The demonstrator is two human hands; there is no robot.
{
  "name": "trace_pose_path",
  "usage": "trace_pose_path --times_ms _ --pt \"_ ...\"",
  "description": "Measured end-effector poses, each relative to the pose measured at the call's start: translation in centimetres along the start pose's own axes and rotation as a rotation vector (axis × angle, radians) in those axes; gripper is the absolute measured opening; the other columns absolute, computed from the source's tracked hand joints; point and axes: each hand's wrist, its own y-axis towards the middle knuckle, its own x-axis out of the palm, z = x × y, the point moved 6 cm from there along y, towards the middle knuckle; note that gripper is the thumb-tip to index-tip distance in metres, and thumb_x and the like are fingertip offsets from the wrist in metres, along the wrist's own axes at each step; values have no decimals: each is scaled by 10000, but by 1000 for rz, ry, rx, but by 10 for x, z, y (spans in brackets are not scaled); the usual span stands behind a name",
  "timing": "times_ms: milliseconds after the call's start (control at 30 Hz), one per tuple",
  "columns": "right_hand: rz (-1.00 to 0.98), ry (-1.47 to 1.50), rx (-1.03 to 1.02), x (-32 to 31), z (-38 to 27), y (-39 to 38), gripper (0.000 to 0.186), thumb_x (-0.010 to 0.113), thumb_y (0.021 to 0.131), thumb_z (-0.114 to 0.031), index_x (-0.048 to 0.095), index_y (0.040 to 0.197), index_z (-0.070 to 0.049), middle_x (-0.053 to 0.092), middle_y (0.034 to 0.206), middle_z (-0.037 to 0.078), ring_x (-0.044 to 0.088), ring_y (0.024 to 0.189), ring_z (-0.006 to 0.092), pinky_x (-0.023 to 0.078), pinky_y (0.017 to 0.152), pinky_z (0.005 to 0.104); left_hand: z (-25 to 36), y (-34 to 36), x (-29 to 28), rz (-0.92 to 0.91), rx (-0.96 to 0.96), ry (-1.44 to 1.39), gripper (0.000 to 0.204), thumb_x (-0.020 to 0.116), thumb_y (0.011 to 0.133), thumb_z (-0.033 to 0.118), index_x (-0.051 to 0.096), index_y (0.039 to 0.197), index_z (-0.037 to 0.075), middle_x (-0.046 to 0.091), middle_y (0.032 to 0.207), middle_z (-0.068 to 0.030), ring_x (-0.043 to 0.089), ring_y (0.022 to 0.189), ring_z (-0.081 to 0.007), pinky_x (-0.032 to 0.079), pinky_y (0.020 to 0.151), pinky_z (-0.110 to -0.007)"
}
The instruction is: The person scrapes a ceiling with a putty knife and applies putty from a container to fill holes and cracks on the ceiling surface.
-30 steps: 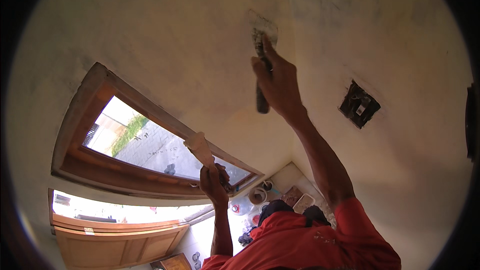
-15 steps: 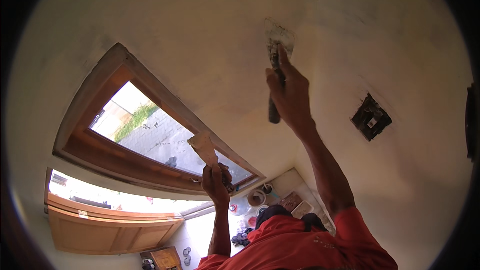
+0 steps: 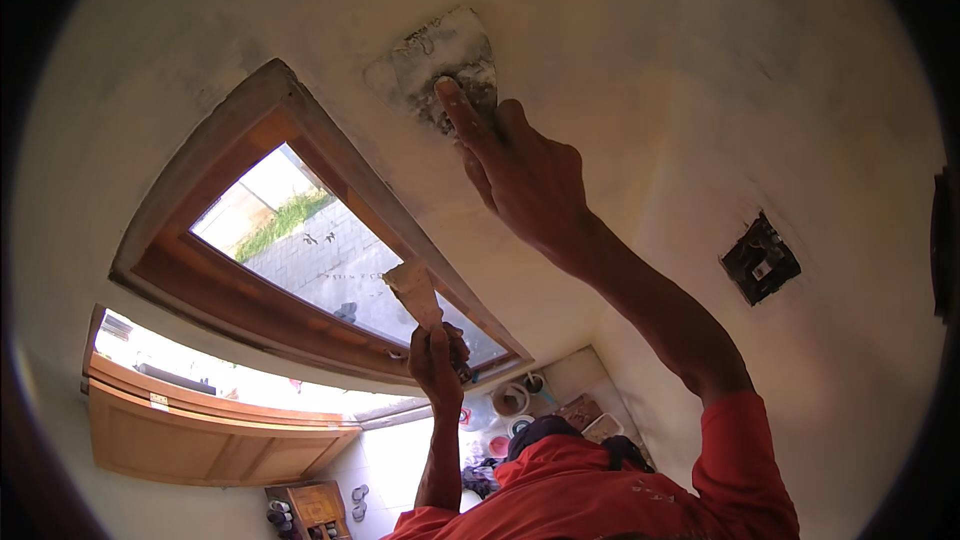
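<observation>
My right hand (image 3: 525,170) reaches up to the pale wall (image 3: 560,0) above the window, closed round a putty knife (image 3: 440,55). The knife's wide blade is smeared with grey and white and lies against the wall, one finger pressed on it; its handle is hidden by the hand. Lower down, my left hand (image 3: 437,355) grips a second putty knife (image 3: 413,290), blade upward, with pale filler on the blade. That hand is in front of the wood-framed window (image 3: 230,230).
A square hole (image 3: 760,258) with a dark box opens in the right-hand wall. Below the window stands an orange-brown wooden door (image 3: 220,435). Buckets (image 3: 510,400) and other items lie on the floor at the corner, and a small wooden cabinet (image 3: 318,508) is at the bottom.
My right hand has swept its putty knife left across the wall toward the window's upper corner, and the blade now faces me more broadly. My left hand has hardly moved.
</observation>
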Motion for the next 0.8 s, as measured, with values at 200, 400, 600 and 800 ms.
trace_pose_path --times_ms 200,400,600,800 --pt "-189 -141 62 31 30 -66 746 672 822 -166 364 1500 -217 529 899 94 609 548 168 482 380 299 2 4 -2 44 30 32 289 495 1020 281 580 988 6 512 579 -16 433 434 -44 320 392 -210" --pt "-270 -46 -60 -28 11 -49 698 677 825 -123 428 1473 -197 529 883 92 591 537 177 463 404 324 -8 2 -10 4 4 -15 268 501 1016 247 578 1054 -6 547 644 -25 452 453 -51 350 408 -219" --pt "-191 -251 -318 -28 -18 34 540 602 898 -191 472 1421 -146 593 896 112 601 514 141 505 435 318 2 5 10 27 -20 -5 243 495 1013 227 567 999 -5 567 693 -31 493 507 -76 379 459 -225" --pt "-256 -362 -177 -32 43 -2 691 674 829 -159 421 1469 -212 547 924 82 578 521 145 469 424 322 -17 8 3 21 -35 7 244 490 1017 227 561 1009 -6 566 698 -32 495 513 -76 384 463 -227"
